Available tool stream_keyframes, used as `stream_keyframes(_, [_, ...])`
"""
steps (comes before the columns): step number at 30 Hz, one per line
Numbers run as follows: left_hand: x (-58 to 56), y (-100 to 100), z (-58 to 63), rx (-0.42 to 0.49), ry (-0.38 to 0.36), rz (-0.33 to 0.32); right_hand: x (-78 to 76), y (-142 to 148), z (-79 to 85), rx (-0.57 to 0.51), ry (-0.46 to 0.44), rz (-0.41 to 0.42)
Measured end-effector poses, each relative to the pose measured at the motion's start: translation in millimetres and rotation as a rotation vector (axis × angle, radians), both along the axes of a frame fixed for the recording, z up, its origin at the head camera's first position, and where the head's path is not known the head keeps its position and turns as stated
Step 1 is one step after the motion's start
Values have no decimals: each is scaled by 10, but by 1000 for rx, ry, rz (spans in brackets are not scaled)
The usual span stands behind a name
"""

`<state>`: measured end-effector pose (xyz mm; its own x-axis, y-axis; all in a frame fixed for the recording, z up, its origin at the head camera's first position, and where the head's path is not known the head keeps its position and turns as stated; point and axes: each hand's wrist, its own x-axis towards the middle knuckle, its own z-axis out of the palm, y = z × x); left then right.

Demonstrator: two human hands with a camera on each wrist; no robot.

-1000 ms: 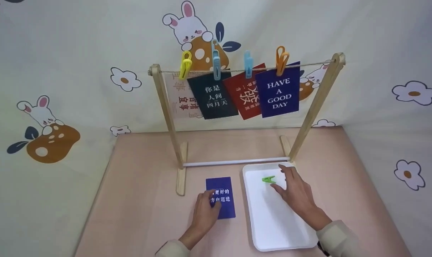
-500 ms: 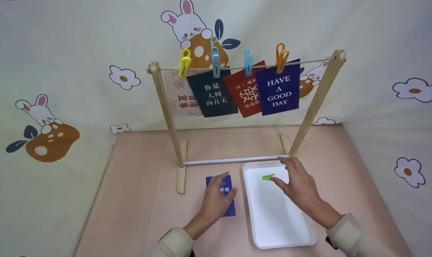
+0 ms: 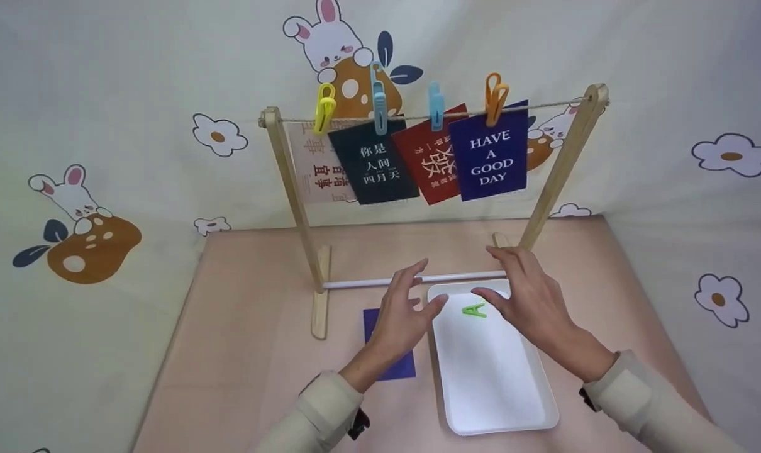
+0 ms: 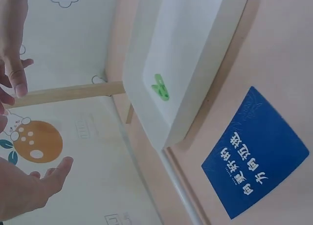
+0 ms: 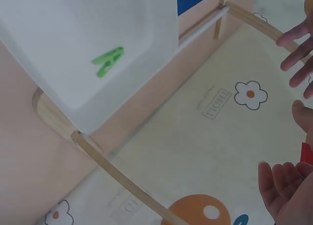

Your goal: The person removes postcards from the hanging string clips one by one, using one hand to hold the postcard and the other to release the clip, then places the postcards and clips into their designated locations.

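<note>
My left hand (image 3: 400,324) is held above the blue card (image 3: 400,370) and the tray's left edge, fingers spread and nothing in them. Over the tray's far right corner hovers my right hand (image 3: 541,305), thumb and fingers apart, also holding nothing. Between and below the hands, a small green clothespin (image 3: 474,311) lies in the white tray (image 3: 500,396). The blue card with white lettering lies flat on the table, left of the tray; my left hand and forearm hide part of it in the head view, while the left wrist view shows the card (image 4: 254,156) whole.
Behind the tray stands a wooden frame (image 3: 560,173) with a string across its top. Several cards hang there from a yellow clothespin (image 3: 324,108), two blue ones and an orange clothespin (image 3: 495,100). A white rod (image 3: 355,284) joins its feet. Printed cloth surrounds the table.
My left hand has lifted off the blue card and moved right and away from me. The right hand has let go of the green clothespin and risen; the clothespin stays in the tray.
</note>
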<state>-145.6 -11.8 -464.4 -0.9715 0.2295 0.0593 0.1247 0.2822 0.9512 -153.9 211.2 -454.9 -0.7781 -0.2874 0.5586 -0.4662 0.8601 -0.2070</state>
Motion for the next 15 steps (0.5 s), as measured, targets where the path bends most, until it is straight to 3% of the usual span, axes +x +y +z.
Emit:
stream_keyframes(9, [-82,68,238,0,28,-13,-117,49,406,2,76,31])
stream_keyframes(15, [-161,131,381,6,64,-31,-192,76,581,21,122,46])
